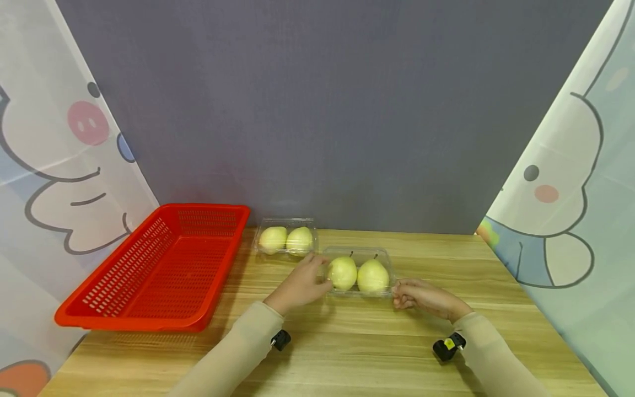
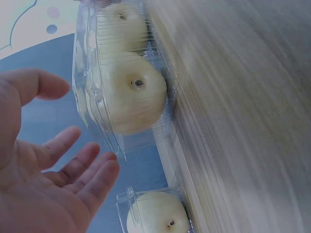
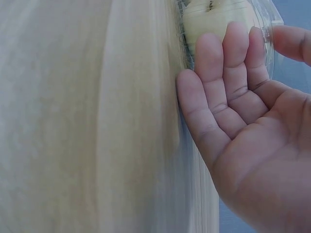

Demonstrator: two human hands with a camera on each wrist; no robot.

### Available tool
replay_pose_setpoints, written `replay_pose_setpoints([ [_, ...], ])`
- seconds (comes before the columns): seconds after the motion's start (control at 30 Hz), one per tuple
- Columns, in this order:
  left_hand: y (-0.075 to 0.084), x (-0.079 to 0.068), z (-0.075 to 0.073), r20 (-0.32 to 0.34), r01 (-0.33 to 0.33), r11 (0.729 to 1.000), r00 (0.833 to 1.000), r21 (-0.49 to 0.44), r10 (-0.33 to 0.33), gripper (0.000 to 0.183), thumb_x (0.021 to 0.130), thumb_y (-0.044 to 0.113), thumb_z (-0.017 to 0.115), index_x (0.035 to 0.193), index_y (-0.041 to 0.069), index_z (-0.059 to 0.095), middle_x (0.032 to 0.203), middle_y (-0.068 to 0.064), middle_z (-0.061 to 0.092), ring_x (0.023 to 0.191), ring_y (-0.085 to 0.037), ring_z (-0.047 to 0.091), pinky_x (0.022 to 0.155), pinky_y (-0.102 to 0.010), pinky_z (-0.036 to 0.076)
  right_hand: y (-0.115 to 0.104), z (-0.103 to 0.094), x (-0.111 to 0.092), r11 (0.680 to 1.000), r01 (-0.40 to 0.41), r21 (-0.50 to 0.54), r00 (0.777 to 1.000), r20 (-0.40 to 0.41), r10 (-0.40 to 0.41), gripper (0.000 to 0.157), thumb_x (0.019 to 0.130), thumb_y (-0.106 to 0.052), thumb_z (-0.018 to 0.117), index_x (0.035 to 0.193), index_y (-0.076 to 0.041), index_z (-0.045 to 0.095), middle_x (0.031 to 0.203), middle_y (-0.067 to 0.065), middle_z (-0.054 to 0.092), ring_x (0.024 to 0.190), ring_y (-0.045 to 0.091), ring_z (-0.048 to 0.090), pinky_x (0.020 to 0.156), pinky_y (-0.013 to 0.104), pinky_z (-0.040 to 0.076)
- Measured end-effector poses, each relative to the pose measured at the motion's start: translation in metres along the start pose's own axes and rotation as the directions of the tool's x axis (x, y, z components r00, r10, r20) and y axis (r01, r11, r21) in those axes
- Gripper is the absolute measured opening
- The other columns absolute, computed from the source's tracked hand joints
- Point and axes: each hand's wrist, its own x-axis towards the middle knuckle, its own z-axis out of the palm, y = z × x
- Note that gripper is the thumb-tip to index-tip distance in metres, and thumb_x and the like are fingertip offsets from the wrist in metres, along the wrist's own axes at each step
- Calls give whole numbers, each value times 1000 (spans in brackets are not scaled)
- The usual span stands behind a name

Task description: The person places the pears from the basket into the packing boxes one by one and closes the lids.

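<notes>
A clear plastic clamshell box [image 1: 359, 255] holding two yellow-green pears [image 1: 373, 276] sits on the table in front of me. My right hand [image 1: 419, 298] is at its near right corner. In the right wrist view, the thumb and fingertips of that hand [image 3: 243, 116] pinch the box's rim. On the other side, my left hand [image 1: 301, 284] is beside the box's left end. Its fingers are spread and loosely bent, with a gap between them and the plastic lid [image 2: 99, 104] in the left wrist view.
Behind and to the left stands a second clear box [image 1: 286, 221] with two pears, close to the grey back panel [image 1: 317, 121]. A red slotted plastic basket [image 1: 198, 275] occupies the table's left side. Cartoon-printed panels [image 1: 565, 182] flank the wooden table [image 1: 367, 353].
</notes>
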Motion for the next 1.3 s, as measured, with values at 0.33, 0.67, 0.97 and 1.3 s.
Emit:
replay_pose_setpoints([
  [0.33,7,6,8,11,-60,993,998,103,59,56,94,27,62,144,6,49,149,-17,38,115,-26,56,99,-43,48,1,-1,2,1000,-1,7,1000,10,1,25,107,-20,44,108,3,54,100,10,61,94,20,62,92,34,53],
  [0.67,10,10,12,11,-138,967,990,213,139,59,94,26,71,141,-4,51,150,-19,43,140,-32,39,114,-42,35,-1,0,2,1000,-17,-21,1000,-20,16,27,106,-20,47,107,5,56,98,10,61,91,20,61,90,33,54],
  [0.97,8,11,13,56,-143,951,990,273,133,61,96,27,69,144,-3,49,152,-19,41,141,-32,38,114,-41,35,-3,1,-2,999,-12,-31,1000,-27,11,28,106,-21,46,108,6,55,99,11,61,93,23,61,90,34,54],
  [1.3,10,11,11,71,-132,957,991,260,117,61,95,26,71,144,-2,49,151,-17,42,139,-31,40,113,-40,37,-12,3,-7,987,-82,-140,983,-173,58,61,102,-27,54,144,12,30,125,23,54,109,32,58,93,39,52],
])
